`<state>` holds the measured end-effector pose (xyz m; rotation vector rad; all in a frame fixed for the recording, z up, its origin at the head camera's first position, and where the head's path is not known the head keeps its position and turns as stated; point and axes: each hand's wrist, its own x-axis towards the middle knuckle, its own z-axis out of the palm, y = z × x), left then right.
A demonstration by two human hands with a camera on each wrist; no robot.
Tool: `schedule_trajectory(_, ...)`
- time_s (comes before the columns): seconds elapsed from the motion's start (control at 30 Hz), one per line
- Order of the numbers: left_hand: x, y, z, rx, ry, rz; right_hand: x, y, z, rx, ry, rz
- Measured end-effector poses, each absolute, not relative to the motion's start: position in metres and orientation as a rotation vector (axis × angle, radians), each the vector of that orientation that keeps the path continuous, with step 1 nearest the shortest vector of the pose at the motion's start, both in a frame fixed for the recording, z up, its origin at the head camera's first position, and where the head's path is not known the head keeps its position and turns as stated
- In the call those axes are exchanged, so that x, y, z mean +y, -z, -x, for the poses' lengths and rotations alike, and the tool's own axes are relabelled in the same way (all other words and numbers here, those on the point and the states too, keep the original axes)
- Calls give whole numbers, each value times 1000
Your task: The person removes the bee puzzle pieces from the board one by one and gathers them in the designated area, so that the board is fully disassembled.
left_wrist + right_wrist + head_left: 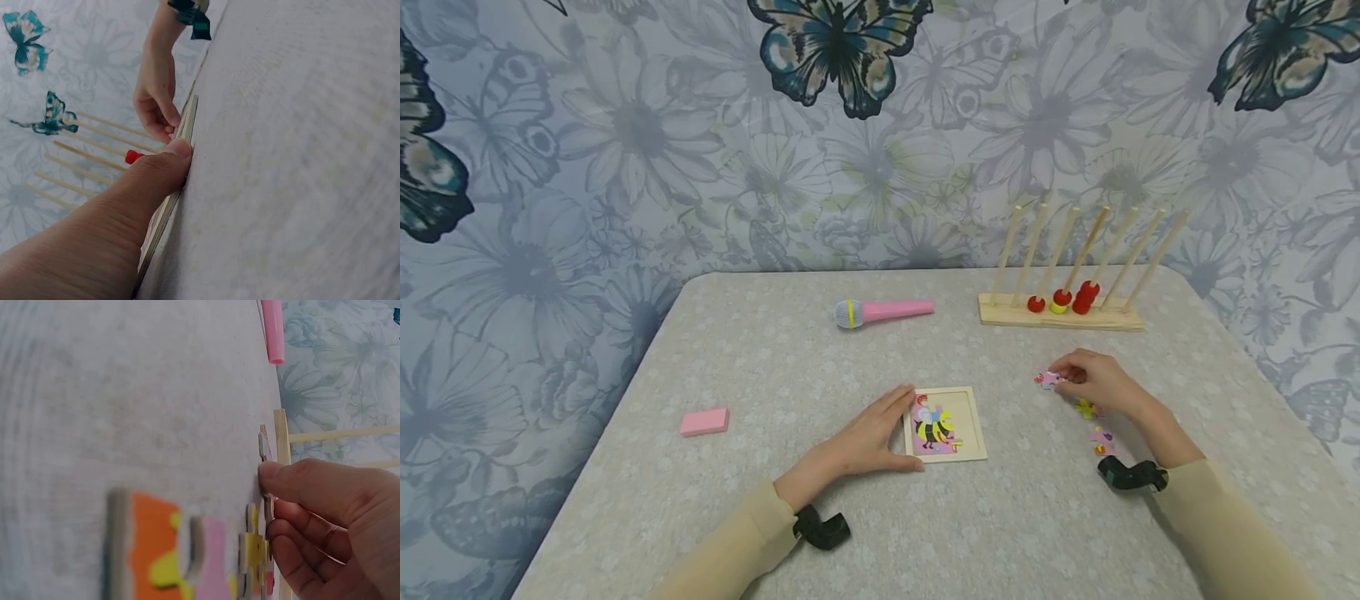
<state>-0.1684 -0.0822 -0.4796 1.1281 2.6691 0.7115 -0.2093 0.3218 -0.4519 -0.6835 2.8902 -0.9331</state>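
My left hand (867, 435) holds the left side of a wooden puzzle tray (973, 425), fingers at its upper left corner and thumb at its lower edge. In the left wrist view the thumb (156, 172) presses against the tray's rim. Joined pieces with a bee picture (934, 429) fill the tray's left part; its right part shows bare wood. My right hand (1099, 382) pinches a pink puzzle piece (1047, 380) at the table, thumb and fingers on it. Beneath that hand lie a yellow piece (1086, 408) and a pink-and-orange piece (1102, 442), partly overlapping the view of others.
At the back right stands a wooden peg stand (1060, 321) with upright rods and several red and yellow beads. A pink toy microphone (887, 312) lies at the back middle. On the left is a pink block (704, 422). A patterned wall (647, 183) borders the table's far edge.
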Motion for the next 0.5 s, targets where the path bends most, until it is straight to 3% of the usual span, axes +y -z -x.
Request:
schedule_trajectory(0.2, -84, 478, 169, 2667, -692, -1103, 296, 440, 207, 2946, 970, 747)
schedule_trajectory(0.5, -83, 478, 169, 2669, -711, -1131, 185, 435, 179, 2706, 1022, 1013)
